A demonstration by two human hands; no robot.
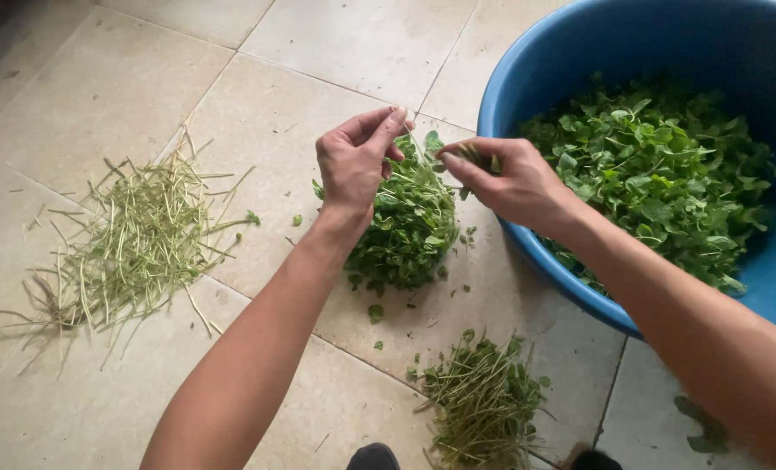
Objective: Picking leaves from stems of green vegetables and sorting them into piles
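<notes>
- My two bare hands meet in the middle of the view, above a tiled floor.
- My left hand (353, 161) has thumb and forefinger pinched shut on a thin pale stem (419, 148) that runs across to my other hand.
- My right hand (510, 178) has its fingers closed around the leafy end of that same sprig (473, 157), just beside the rim of the tub.
- Directly under my hands lies one heap of leafy green sprigs (405, 231) on the floor.
- There are two piles of bare stalks: a large, loose one (131, 244) well off to the left, and a smaller one (484, 405) near the bottom edge, close to my feet.
- One big round blue plastic tub (527, 61) stands at the right, partly filled with plucked green leaves (658, 174).
- A few stray leaves are scattered on the tiles around the heap.
- The floor (336, 43) is large beige stone-look tiles with thin grout lines, a little dusty.
- Dark shoe tips show at the bottom edge.
</notes>
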